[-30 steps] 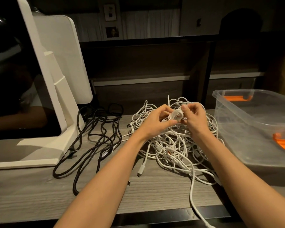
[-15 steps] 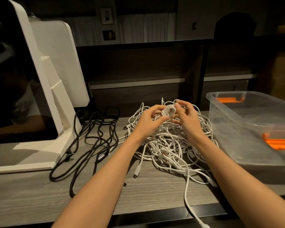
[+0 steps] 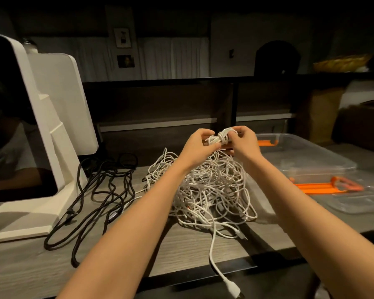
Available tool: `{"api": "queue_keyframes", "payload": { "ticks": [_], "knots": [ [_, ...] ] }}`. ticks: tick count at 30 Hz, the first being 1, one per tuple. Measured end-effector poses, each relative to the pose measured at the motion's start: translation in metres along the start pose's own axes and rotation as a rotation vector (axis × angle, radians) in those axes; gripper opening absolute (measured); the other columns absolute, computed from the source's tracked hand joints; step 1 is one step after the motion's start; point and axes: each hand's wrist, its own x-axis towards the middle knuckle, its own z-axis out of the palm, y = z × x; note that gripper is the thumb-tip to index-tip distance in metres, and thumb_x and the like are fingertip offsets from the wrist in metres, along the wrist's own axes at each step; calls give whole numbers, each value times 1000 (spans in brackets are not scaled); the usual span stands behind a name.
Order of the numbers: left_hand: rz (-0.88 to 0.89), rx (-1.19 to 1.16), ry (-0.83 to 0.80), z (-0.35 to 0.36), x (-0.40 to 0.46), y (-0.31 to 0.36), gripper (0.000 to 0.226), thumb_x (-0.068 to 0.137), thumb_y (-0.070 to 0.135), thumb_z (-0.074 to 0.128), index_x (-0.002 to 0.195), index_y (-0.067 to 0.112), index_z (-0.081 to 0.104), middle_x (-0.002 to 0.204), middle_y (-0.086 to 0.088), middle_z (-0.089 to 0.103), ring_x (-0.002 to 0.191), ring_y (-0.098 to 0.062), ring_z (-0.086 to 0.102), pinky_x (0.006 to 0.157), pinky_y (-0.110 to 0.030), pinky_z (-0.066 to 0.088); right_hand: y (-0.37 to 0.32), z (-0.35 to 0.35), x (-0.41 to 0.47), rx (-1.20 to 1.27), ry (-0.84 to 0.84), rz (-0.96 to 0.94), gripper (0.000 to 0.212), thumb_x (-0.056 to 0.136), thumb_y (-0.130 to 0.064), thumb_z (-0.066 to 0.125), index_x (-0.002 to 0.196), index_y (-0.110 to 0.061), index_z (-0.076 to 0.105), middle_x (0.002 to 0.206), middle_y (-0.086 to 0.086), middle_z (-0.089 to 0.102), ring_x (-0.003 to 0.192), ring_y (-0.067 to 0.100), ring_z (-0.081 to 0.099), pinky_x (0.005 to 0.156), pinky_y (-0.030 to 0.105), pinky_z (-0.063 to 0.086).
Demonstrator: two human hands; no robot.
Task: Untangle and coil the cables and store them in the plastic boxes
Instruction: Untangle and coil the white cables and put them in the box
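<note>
We note small white bundle point(image 3: 221, 138), a second ago held low against white tangle point(image 3: 205, 190), now lifted clear above it. Left hand point(image 3: 198, 145) and right hand point(image 3: 244, 141) both pinch it. Wrap looks finished; clear box point(image 3: 324, 160) just right, next stop likely.

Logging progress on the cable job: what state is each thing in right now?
Left hand: grips coiled white cable.
Right hand: pinches it too.
Coiled white cable: bundled, wrapped, held up.
White cable pile: tangled.
Black cables: loose, uncoiled.
Plastic box: open.
</note>
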Motion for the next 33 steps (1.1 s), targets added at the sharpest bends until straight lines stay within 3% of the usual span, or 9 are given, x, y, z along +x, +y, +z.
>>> {"api": "queue_keyframes", "payload": {
  "ticks": [5, 10, 16, 19, 21, 23, 26, 29, 33],
  "knots": [
    [52, -27, 19, 29, 6, 22, 28, 89, 17, 69, 115, 5, 66, 108, -7, 68, 102, -20, 64, 92, -39, 54, -18, -31, 0, 103, -85, 108, 8, 91, -1, 48, 94, 2, 55, 87, 14, 63, 76, 21, 65, 55, 22, 57],
    [4, -56, -99, 57, 13, 36, 36, 98, 24, 55, 129, 6, 59, 124, -9, 63, 111, -17, 58, 95, -32, 46, -17, -64, 18, 53, 10, 204, 17, 89, -2, 47, 103, -1, 57, 82, 12, 58, 73, 21, 59, 44, 19, 45],
    [-37, 104, -216, 86, 29, 28, 34, 104, 18, 37, 134, 11, 52, 126, -8, 61, 94, -22, 62, 90, -36, 48, -12, -91, 44, -357, 54, 302, 24, 92, -11, 49, 113, 0, 52, 73, 10, 52, 57, 17, 47, 32, 14, 33],
    [-5, 211, -215, 93, 32, 21, 29, 102, 20, 41, 127, 15, 55, 118, -8, 64, 90, -21, 61, 88, -37, 49, -12, -94, 46, -775, -119, 261, 16, 88, -4, 57, 100, 1, 65, 76, 11, 55, 62, 16, 48, 49, 20, 41],
    [12, 253, -181, 93, 35, 17, 26, 100, 20, 46, 124, 17, 57, 114, -6, 64, 97, -21, 60, 83, -33, 48, -10, -90, 47, -984, -250, 264, 23, 88, -5, 60, 109, 3, 65, 92, 13, 64, 75, 16, 54, 67, 25, 48],
    [16, 263, -172, 91, 38, 13, 27, 98, 16, 49, 124, 15, 57, 113, -7, 63, 95, -18, 57, 71, -24, 44, -6, -83, 49, -1098, -327, 270, 30, 88, -6, 61, 118, -3, 64, 97, 9, 67, 77, 14, 58, 66, 25, 49],
    [35, 263, -159, 86, 39, 11, 26, 97, 18, 53, 123, 16, 57, 114, -4, 63, 94, -15, 56, 69, -20, 42, -1, -73, 50, -1052, -355, 249, 31, 94, -7, 54, 124, -6, 59, 107, 10, 66, 89, 19, 66, 75, 28, 52],
    [83, 248, -142, 80, 36, 10, 25, 97, 22, 56, 121, 20, 58, 118, 1, 64, 98, -19, 63, 88, -37, 52, 3, -69, 48, -996, -348, 254, 28, 97, -15, 49, 119, -2, 60, 115, 14, 66, 104, 27, 65, 93, 38, 51],
    [60, 220, -63, 66, 35, 14, 20, 98, 18, 52, 117, 19, 60, 112, 2, 63, 80, -17, 67, 74, -30, 54, 3, -65, 51, -949, -217, 101, 23, 90, -14, 54, 104, -3, 68, 98, 14, 69, 93, 28, 65, 84, 40, 54]
  ]
}}
